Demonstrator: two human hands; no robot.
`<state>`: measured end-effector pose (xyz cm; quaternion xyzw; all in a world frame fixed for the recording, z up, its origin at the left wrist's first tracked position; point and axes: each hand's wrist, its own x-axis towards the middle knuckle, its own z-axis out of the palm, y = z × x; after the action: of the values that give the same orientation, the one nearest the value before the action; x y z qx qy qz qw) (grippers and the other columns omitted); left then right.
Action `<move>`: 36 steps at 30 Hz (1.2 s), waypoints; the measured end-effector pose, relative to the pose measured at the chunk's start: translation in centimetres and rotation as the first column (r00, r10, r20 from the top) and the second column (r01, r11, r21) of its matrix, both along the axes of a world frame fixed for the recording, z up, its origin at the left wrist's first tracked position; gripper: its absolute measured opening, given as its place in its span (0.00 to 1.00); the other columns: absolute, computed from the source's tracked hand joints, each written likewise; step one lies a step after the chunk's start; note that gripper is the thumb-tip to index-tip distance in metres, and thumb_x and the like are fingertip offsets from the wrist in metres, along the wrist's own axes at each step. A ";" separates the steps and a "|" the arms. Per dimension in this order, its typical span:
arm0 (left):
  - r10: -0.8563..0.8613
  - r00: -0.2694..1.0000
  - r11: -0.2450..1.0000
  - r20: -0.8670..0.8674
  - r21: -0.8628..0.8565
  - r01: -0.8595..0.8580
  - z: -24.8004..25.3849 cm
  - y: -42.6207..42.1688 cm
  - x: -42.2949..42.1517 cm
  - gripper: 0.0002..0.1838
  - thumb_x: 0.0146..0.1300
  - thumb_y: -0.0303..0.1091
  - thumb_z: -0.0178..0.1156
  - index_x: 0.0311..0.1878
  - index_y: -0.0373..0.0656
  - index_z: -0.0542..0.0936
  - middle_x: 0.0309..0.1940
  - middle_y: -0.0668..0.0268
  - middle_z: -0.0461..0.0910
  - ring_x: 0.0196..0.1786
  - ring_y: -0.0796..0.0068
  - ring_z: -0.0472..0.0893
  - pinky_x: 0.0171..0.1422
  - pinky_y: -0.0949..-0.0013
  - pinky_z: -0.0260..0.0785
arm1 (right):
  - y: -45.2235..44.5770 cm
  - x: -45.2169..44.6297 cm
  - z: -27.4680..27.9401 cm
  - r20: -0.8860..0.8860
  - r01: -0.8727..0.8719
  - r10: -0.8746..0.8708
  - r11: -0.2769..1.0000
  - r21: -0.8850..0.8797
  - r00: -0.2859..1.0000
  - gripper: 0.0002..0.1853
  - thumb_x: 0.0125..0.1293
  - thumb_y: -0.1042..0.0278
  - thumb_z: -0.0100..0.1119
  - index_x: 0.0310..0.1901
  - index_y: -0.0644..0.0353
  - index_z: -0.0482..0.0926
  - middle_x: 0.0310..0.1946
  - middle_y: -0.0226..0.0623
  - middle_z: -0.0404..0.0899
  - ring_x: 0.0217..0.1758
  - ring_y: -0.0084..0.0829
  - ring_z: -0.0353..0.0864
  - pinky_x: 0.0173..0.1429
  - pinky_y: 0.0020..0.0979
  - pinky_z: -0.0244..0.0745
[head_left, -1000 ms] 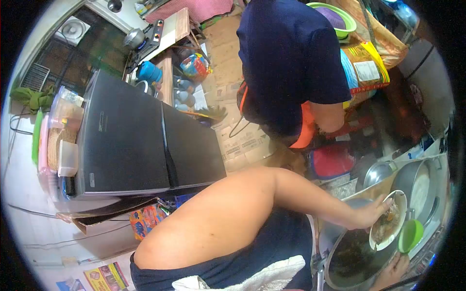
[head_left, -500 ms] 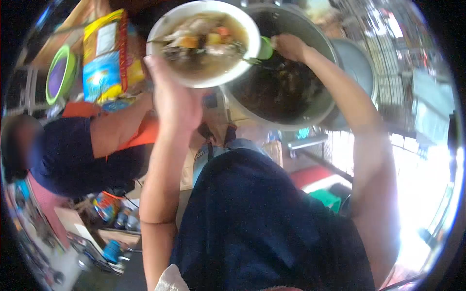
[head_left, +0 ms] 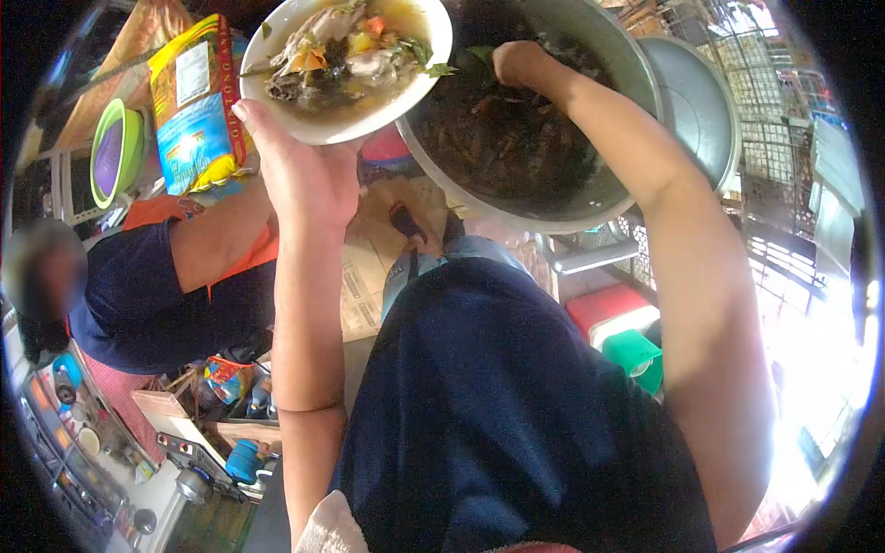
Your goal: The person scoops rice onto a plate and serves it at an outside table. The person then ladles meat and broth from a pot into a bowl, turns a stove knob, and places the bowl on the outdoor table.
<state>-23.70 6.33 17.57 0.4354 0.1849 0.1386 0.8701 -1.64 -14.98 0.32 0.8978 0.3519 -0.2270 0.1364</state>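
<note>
My left hand [head_left: 313, 175] holds a white bowl [head_left: 373, 126] from below and the side, thumb on its rim. Broth, meat pieces, leaves and orange and red bits fill it. To its right is a large metal pot [head_left: 562, 224] with dark liquid and pieces. My right hand [head_left: 530, 66] is closed and reaches down into the pot. A bit of the green cup [head_left: 481, 53] shows beside its fingers; the rest is hidden in the pot.
At the left another person [head_left: 134, 300] in a dark shirt has an arm stretched out near my left forearm. Beyond are a yellow and blue sack [head_left: 195, 115] and a green basin [head_left: 115, 152]. A round metal lid [head_left: 705, 111] lies right of the pot; a green container [head_left: 634, 358] is below.
The view has swung round to the pot and bowl. The bowl, now in my left hand, has shifted slightly left and up since half a second ago. The green cup has sunk lower into the pot.
</note>
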 end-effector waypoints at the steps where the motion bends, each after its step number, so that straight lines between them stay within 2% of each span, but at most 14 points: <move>1: -0.007 1.000 1.000 -0.001 -0.012 0.007 -0.4 0.2 0.1 0.38 0.71 0.64 0.34 0.74 0.49 0.50 0.73 0.59 0.53 0.74 0.55 0.55 0.73 0.41 0.55 | 0.3 -0.3 1.1 -0.032 0.013 -0.014 0.999 -0.032 0.999 0.10 0.61 0.73 0.54 0.41 0.65 0.83 0.45 0.51 0.82 0.47 0.47 0.83 0.46 0.46 0.80; 5: -0.036 0.999 0.999 0.021 -0.013 0.036 -0.6 0.3 0.2 0.38 0.71 0.65 0.35 0.74 0.49 0.51 0.73 0.60 0.53 0.74 0.55 0.55 0.73 0.41 0.54 | 0.7 -0.9 2.5 -0.060 0.059 -0.062 0.997 -0.046 0.996 0.10 0.60 0.72 0.57 0.41 0.63 0.83 0.47 0.47 0.82 0.47 0.45 0.84 0.45 0.45 0.80; 8: 0.050 0.998 0.998 -0.035 0.026 -0.049 -1.3 0.3 0.7 0.36 0.72 0.64 0.29 0.70 0.47 0.58 0.59 0.58 0.72 0.51 0.57 0.80 0.37 0.60 0.80 | 0.2 -1.4 2.2 -0.037 0.052 -0.052 0.999 -0.003 0.998 0.10 0.57 0.73 0.58 0.40 0.63 0.83 0.45 0.47 0.83 0.45 0.45 0.84 0.44 0.43 0.80; 10: 0.067 0.995 0.996 -0.079 0.058 -0.062 -1.7 0.4 0.5 0.35 0.72 0.63 0.29 0.70 0.47 0.58 0.60 0.58 0.72 0.53 0.57 0.80 0.41 0.61 0.80 | -0.5 -1.3 1.2 -0.037 0.032 -0.029 0.998 0.063 0.999 0.09 0.57 0.73 0.57 0.38 0.63 0.83 0.43 0.49 0.83 0.44 0.45 0.84 0.44 0.42 0.80; 12: 0.110 0.991 0.994 -0.078 0.023 -0.109 -1.4 0.1 0.6 0.35 0.72 0.62 0.30 0.71 0.47 0.57 0.65 0.59 0.68 0.61 0.58 0.75 0.55 0.57 0.77 | -1.6 -0.2 -1.3 -0.027 -0.004 0.009 0.984 0.176 1.000 0.08 0.57 0.74 0.56 0.36 0.64 0.83 0.40 0.50 0.83 0.43 0.45 0.84 0.42 0.41 0.79; 14: 0.022 0.999 0.998 -0.035 -0.051 -0.024 -0.4 -0.4 0.1 0.35 0.72 0.63 0.32 0.72 0.48 0.55 0.69 0.59 0.62 0.69 0.59 0.66 0.66 0.52 0.68 | -1.6 1.6 -2.4 -0.204 0.106 -0.101 0.994 0.010 0.974 0.09 0.60 0.69 0.54 0.33 0.67 0.80 0.36 0.53 0.81 0.39 0.47 0.83 0.40 0.41 0.76; 17: -0.017 0.998 0.995 -0.059 -0.098 0.011 0.1 -0.4 -0.2 0.36 0.72 0.63 0.33 0.73 0.46 0.54 0.70 0.59 0.61 0.70 0.58 0.65 0.70 0.51 0.64 | -5.2 3.1 -4.7 -0.189 -0.126 0.245 0.865 0.486 0.951 0.12 0.64 0.64 0.50 0.32 0.65 0.77 0.30 0.44 0.79 0.34 0.38 0.80 0.35 0.37 0.72; 20: -0.023 0.999 0.995 -0.042 -0.096 0.019 -0.5 -0.3 -0.3 0.37 0.71 0.63 0.33 0.73 0.46 0.54 0.70 0.60 0.61 0.70 0.59 0.66 0.69 0.52 0.65 | -5.3 -0.7 4.1 -0.693 0.583 -0.173 0.699 0.415 0.700 0.13 0.68 0.60 0.48 0.33 0.60 0.76 0.27 0.31 0.75 0.30 0.25 0.74 0.33 0.27 0.69; 23: -0.053 0.998 0.993 -0.029 -0.104 0.050 -1.0 -0.1 -0.2 0.37 0.71 0.64 0.33 0.73 0.45 0.54 0.69 0.60 0.62 0.69 0.60 0.66 0.69 0.54 0.66 | -5.7 -1.5 12.3 -0.639 0.565 -0.212 0.711 0.418 0.740 0.13 0.71 0.59 0.45 0.35 0.56 0.76 0.27 0.23 0.74 0.30 0.15 0.71 0.33 0.21 0.66; 27: -0.123 0.990 0.984 -0.061 -0.134 0.114 -1.3 -0.6 0.1 0.37 0.72 0.63 0.33 0.72 0.45 0.55 0.70 0.59 0.61 0.69 0.61 0.66 0.70 0.55 0.63 | -7.3 -1.9 20.4 -0.523 0.499 -0.209 0.702 0.508 0.826 0.13 0.69 0.56 0.48 0.36 0.55 0.76 0.27 0.22 0.74 0.29 0.15 0.69 0.34 0.19 0.65; 29: -0.132 0.985 0.981 -0.109 -0.155 0.114 -1.5 -1.4 0.4 0.37 0.72 0.63 0.33 0.73 0.45 0.55 0.70 0.59 0.61 0.70 0.61 0.66 0.71 0.55 0.62 | -8.0 -1.7 22.3 -0.464 0.439 -0.154 0.664 0.605 0.872 0.15 0.71 0.54 0.47 0.36 0.56 0.76 0.26 0.23 0.74 0.29 0.16 0.70 0.35 0.21 0.67; 31: -0.110 0.983 0.984 -0.147 -0.155 0.087 -0.8 -2.7 1.0 0.37 0.72 0.63 0.34 0.73 0.45 0.55 0.70 0.59 0.61 0.70 0.61 0.65 0.72 0.55 0.60 | -8.3 -2.1 24.1 -0.333 0.386 -0.233 0.751 0.536 0.914 0.16 0.72 0.54 0.46 0.38 0.58 0.76 0.29 0.26 0.77 0.31 0.19 0.74 0.38 0.26 0.70; 32: -0.149 0.988 0.975 -0.032 -0.172 0.141 -1.2 -3.3 1.4 0.38 0.71 0.63 0.35 0.73 0.44 0.54 0.71 0.59 0.60 0.70 0.61 0.65 0.72 0.56 0.59 | -7.7 -3.3 25.6 -0.265 0.344 -0.231 0.750 0.564 0.936 0.19 0.72 0.52 0.48 0.38 0.61 0.77 0.30 0.28 0.78 0.33 0.20 0.76 0.41 0.25 0.72; 36: -0.243 0.968 0.957 -0.058 -0.179 0.230 -1.9 -5.1 2.6 0.39 0.70 0.66 0.30 0.73 0.47 0.52 0.70 0.59 0.61 0.67 0.60 0.69 0.66 0.53 0.69 | -6.5 -6.1 28.0 -0.126 0.255 -0.226 0.738 0.625 0.966 0.17 0.72 0.55 0.50 0.37 0.62 0.76 0.27 0.36 0.78 0.33 0.26 0.78 0.41 0.32 0.72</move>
<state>-21.12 1.18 15.67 0.3835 0.1770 0.0000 0.9064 -7.78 -21.47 28.31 0.9234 0.2919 -0.1290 -0.2131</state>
